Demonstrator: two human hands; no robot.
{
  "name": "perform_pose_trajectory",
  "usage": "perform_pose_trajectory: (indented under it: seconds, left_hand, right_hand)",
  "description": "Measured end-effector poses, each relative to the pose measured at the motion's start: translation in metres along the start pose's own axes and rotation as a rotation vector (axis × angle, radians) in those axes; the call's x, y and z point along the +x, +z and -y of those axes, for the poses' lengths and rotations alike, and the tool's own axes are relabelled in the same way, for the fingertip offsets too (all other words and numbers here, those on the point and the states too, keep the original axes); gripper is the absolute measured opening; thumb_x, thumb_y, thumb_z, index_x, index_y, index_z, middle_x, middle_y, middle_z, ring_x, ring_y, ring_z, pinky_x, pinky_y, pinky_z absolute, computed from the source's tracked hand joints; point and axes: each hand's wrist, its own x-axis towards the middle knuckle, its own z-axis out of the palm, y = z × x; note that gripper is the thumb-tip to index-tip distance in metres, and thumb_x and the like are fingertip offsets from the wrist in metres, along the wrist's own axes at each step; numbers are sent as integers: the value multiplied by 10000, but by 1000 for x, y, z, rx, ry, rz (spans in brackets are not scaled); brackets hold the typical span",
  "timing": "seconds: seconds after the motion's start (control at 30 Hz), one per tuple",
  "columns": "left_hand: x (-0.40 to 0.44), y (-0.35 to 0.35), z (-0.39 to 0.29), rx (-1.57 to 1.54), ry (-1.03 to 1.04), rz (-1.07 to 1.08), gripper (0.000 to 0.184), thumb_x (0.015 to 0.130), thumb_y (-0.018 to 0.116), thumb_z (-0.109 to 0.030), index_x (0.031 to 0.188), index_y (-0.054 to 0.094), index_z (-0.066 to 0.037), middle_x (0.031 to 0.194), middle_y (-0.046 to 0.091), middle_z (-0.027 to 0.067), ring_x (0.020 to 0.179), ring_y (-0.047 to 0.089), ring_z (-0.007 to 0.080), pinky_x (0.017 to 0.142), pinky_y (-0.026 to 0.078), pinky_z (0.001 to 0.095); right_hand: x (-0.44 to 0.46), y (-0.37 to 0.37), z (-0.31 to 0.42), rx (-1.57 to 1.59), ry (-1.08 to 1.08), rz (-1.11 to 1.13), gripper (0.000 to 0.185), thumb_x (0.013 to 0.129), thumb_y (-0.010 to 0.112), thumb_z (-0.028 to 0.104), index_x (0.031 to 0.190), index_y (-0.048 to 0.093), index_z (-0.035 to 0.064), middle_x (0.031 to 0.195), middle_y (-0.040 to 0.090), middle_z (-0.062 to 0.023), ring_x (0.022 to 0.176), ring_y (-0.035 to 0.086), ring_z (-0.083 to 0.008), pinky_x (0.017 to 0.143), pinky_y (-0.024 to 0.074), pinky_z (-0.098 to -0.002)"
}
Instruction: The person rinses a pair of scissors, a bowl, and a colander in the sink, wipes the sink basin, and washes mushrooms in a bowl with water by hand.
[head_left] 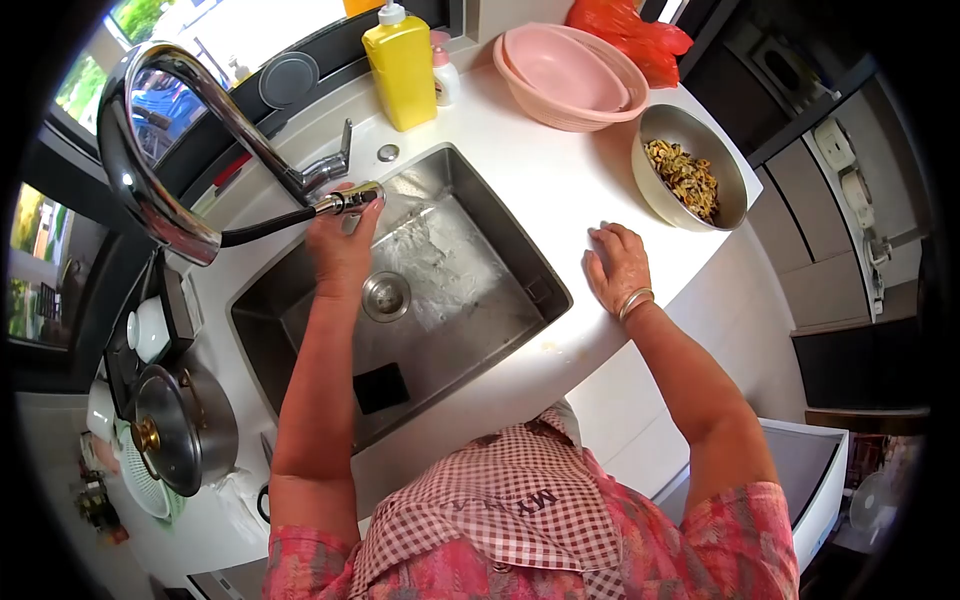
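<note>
Sink (pixel 440 365) in white countertop (pixel 560 190) beside window (pixel 265 35)

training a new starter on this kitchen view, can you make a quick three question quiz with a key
1. Multiple choice: what is the left hand holding?
a) a pink basin
b) the faucet's spray head
c) the lidded pot

2. True or false: the right hand is inside the metal bowl.

3. Fill in the blank: the larger pump bottle beyond the sink is ____ in colour.

Key: 1. b. 2. False; it is at the white counter. 3. Yellow.
</note>
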Motion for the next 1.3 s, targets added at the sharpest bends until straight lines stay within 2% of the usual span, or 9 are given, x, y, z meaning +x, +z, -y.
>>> perform_pose_trajectory:
  seconds: [0.23,0.37,0.47,0.63,0.77,0.9,1.1,1.2,1.3]
  left_hand:
    - [-12,-66,19,288,-11,9,433,809,840,-228,1171,664,-68,902,721,68,849,704,237,800,541,353]
    - [-21,-118,39,467,39,21,376,782,831,-189,1086,651,-62,901,704,107,854,692,321,764,538,416]
    - [-32,-156,16,689,62,82,336,763,824,-151,1025,637,-57,884,687,124,846,679,341,757,534,431]
    - [-51,-185,-28,703,-14,186,307,761,819,-147,974,622,-47,855,671,115,811,665,330,745,526,424]
    - [-61,-175,-32,383,-190,331,298,764,816,-145,969,623,-46,850,667,111,804,663,321,738,522,414]
    - [-60,-149,-12,547,1,121,284,801,791,-153,993,611,-44,868,672,114,825,669,320,762,522,404]
    - [-49,-106,6,306,21,24,293,820,785,-170,1024,619,-41,894,682,129,859,672,335,776,527,401]
    - [-40,-73,12,169,-50,-61,306,832,788,-149,1071,635,-33,937,707,112,896,694,266,802,532,375]
    - [-41,-42,-21,20,-74,75,325,851,791,-132,1114,638,-18,969,721,81,940,695,168,812,535,326]
  right_hand:
    - [-1,0,4,5,20,11,335,861,673,167,1174,648,53,1279,583,-189,1204,529,-383,1062,437,-455]
    - [0,1,4,6,10,2,338,855,673,179,1173,652,67,1281,584,-183,1207,530,-380,1064,436,-456]
    - [-1,5,0,0,3,-5,345,845,671,200,1172,660,90,1288,594,-170,1209,530,-373,1065,435,-461]
    - [-1,6,-2,-13,-12,8,349,851,663,203,1178,651,79,1291,589,-170,1213,527,-371,1071,429,-459]
    - [-3,6,-3,-22,-25,3,354,853,662,204,1184,646,78,1292,587,-170,1215,525,-370,1075,424,-457]
    - [-3,6,-2,-26,-23,1,351,855,663,204,1182,646,78,1297,584,-167,1212,527,-367,1073,426,-457]
    - [-3,6,-4,-46,-46,-4,340,860,665,205,1175,648,79,1295,584,-165,1210,530,-360,1067,434,-455]
    - [-3,7,-4,-23,-46,-11,338,860,668,205,1175,653,82,1292,587,-165,1214,529,-358,1069,434,-454]
    - [-2,7,-4,-29,-6,9,343,858,672,205,1178,658,84,1294,589,-164,1218,529,-355,1072,433,-450]
